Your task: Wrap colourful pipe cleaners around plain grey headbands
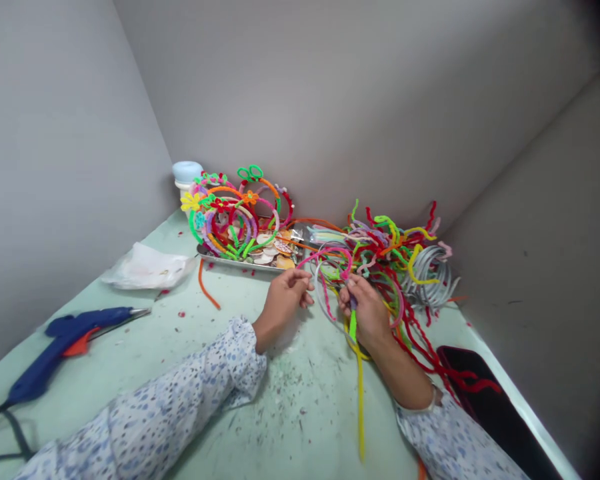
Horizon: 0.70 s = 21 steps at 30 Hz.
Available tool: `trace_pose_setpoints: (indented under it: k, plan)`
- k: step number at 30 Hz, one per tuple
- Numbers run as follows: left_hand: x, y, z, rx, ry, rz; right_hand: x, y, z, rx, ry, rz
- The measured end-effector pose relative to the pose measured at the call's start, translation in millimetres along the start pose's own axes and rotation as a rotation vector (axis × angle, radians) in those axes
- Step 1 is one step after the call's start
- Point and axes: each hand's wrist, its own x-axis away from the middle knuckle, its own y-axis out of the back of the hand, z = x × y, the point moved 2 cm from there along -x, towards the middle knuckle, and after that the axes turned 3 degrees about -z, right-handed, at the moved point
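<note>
My right hand (369, 312) is closed around a thin grey headband (321, 293), whose curve bows out to the left. Bright pink pipe cleaner (337, 251) is bent at the top of this hand and arches over to my left hand (285, 298). Thumb and fingers of the left hand are pinched together where that strand meets them; the exact grip point is hidden. A short green piece (353, 327) pokes out below my right fingers. Under the right hand a yellow pipe cleaner (361, 407) trails toward me.
Finished colourful headbands (230, 220) lie on a metal tray (245, 265) with flat patches. Loose pipe cleaners (380, 233) and grey bands (430, 277) pile up at right, near a dark phone (495, 413). A blue glue gun (65, 347) and plastic bag (147, 267) lie left.
</note>
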Motion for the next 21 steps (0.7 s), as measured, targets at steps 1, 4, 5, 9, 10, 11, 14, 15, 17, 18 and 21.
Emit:
trace_pose_setpoints:
  k: [1,4,5,9,10,11,14,15,17,18,21]
  plan:
    - [0,-0.5,3,-0.031,0.017,0.035,1,-1,0,0.024,0.01,0.016]
    - [1,-2.5,6,-0.047,-0.011,0.187,6,-5,0,0.113,0.025,0.112]
    - [2,-2.6,6,-0.041,-0.032,0.215,9,-6,0,0.144,0.03,0.15]
    - [1,-0.8,5,-0.073,-0.064,0.205,16,-12,4,0.255,0.029,0.281]
    - [1,-0.5,6,-0.087,-0.066,0.206,18,-13,4,0.287,0.023,0.31]
    - [0,-0.3,7,-0.091,-0.065,0.213,19,-14,5,0.319,0.017,0.331]
    - [-1,-0.5,11,-0.038,-0.052,0.247,20,-14,6,0.356,0.02,0.344]
    - [-1,-0.7,11,-0.021,-0.047,0.256,19,-13,6,0.342,0.031,0.328]
    - [-2,-1.0,10,-0.011,-0.036,0.274,17,-11,6,0.3,0.057,0.271]
    - [-2,-1.1,10,-0.009,-0.025,0.282,16,-10,6,0.283,0.067,0.239]
    - [-2,-0.6,8,0.043,0.033,0.305,13,-8,7,0.282,0.084,0.181]
